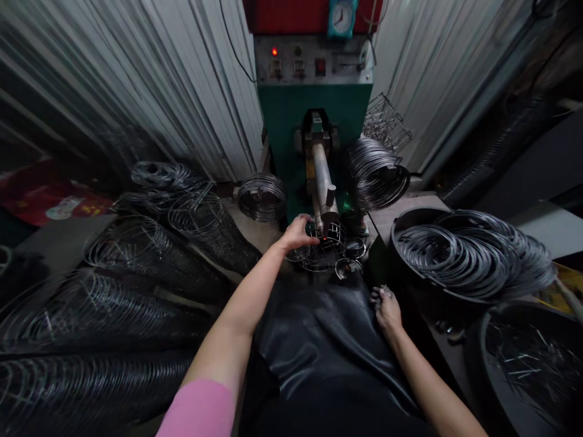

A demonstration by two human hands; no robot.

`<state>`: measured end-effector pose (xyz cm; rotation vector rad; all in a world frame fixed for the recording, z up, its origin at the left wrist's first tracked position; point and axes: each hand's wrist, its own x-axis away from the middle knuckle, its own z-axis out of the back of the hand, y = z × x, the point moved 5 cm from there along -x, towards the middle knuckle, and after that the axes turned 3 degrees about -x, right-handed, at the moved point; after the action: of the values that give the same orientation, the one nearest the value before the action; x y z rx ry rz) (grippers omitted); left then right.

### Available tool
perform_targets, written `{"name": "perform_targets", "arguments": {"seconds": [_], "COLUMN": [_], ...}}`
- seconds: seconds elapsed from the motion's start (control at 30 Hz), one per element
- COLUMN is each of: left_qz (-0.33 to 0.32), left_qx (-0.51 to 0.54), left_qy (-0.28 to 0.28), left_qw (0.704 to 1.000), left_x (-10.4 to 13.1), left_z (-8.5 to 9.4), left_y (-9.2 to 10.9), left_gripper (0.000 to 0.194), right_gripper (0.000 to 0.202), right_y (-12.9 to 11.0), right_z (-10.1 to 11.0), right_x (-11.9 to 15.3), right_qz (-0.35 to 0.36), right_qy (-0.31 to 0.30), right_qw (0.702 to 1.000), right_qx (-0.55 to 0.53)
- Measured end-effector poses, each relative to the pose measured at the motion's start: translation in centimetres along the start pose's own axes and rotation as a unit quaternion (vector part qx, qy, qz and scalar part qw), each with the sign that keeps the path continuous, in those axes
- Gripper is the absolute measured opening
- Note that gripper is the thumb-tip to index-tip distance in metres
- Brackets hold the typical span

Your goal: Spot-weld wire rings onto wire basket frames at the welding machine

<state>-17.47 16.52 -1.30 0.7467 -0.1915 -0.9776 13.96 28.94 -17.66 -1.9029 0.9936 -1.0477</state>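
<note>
My left hand (298,233) is at the rim of a small round wire basket (334,237), its thumb and fingers closed on the wire. The basket sits under the tip of a spot-welding machine's arm (322,173), where a small orange-red glow shows. Low on the right, my right hand (388,308) is curled beside a black apron (319,328) over my lap. Its fingertips look grey, and what they hold, if anything, cannot be made out. Small metal rings (348,267) lie just in front of the basket.
Wire-ring bundles hang at the machine's left (262,197) and right (376,173). A black tub of wire rings (396,233) and a bin of short wires (478,346) stand right. Stacked wire frames (113,303) fill the left. The green machine cabinet (282,115) stands ahead.
</note>
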Motion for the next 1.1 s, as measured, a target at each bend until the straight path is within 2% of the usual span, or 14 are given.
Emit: {"name": "perform_targets", "arguments": {"seconds": [0.07, 0.13, 0.23, 0.37, 0.47, 0.57, 0.67, 0.77, 0.83, 0.9, 0.97, 1.03, 1.1], "left_qz": [-0.009, -0.006, 0.038, 0.110, 0.137, 0.128, 0.119, 0.114, 0.093, 0.069, 0.045, 0.014, -0.016], "left_qx": [0.014, 0.053, 0.150, 0.267, 0.286, 0.310, 0.319, 0.277, 0.226, 0.153, 0.077, 0.021, -0.013], "left_qy": [-0.003, -0.001, 0.000, 0.020, 0.071, 0.102, 0.079, 0.054, 0.074, 0.109, 0.146, 0.174, 0.179], "left_qw": [1.000, 0.999, 0.988, 0.957, 0.946, 0.937, 0.937, 0.952, 0.967, 0.980, 0.985, 0.984, 0.984], "left_x": [0.5, 1.7, 4.2, 6.2, 6.7, 7.9, 10.5, 13.4, 14.6, 15.0, 14.9, 14.6, 14.2], "left_z": [0.4, 0.6, -0.4, -3.4, -4.3, -3.7, -3.0, -2.7, -2.2, -1.6, -0.7, 0.0, 0.5], "left_y": [-0.5, -1.6, -4.3, -7.2, -7.4, -6.4, -5.0, -3.0, -1.1, 0.8, 2.6, 4.2, 5.4], "left_gripper": [0.069, 0.086, 0.110, 0.107, 0.100, 0.100, 0.105, 0.108, 0.106, 0.101, 0.093, 0.084, 0.077], "right_gripper": [0.016, 0.014, 0.013, 0.012, 0.013, 0.012, 0.012, 0.016, 0.020, 0.023, 0.024, 0.025, 0.024], "right_y": [-0.6, -1.3, -2.1, -2.9, -3.1, -3.4, -3.7, -3.5, -3.4, -3.5, -3.5, -4.1, -5.8], "right_z": [0.2, 0.2, -0.8, -2.5, -2.8, -2.6, -2.6, -2.0, -1.2, -0.8, -0.8, -1.1, -2.6], "right_x": [-0.7, -1.2, -1.0, -0.4, 0.2, 0.8, 1.3, 1.4, 1.5, 1.8, 2.2, 2.7, 3.6], "right_qz": [-0.040, -0.083, -0.170, -0.200, -0.185, -0.155, -0.127, -0.077, 0.006, 0.112, 0.193, 0.239, 0.275], "right_qy": [-0.002, -0.008, -0.019, -0.032, -0.032, -0.076, -0.127, -0.096, -0.064, -0.084, -0.139, -0.181, -0.227], "right_qw": [0.999, 0.994, 0.976, 0.970, 0.972, 0.975, 0.976, 0.991, 0.997, 0.969, 0.911, 0.861, 0.823], "right_qx": [-0.037, -0.065, -0.131, -0.136, -0.140, -0.138, -0.122, -0.058, 0.052, 0.204, 0.337, 0.412, 0.443]}}
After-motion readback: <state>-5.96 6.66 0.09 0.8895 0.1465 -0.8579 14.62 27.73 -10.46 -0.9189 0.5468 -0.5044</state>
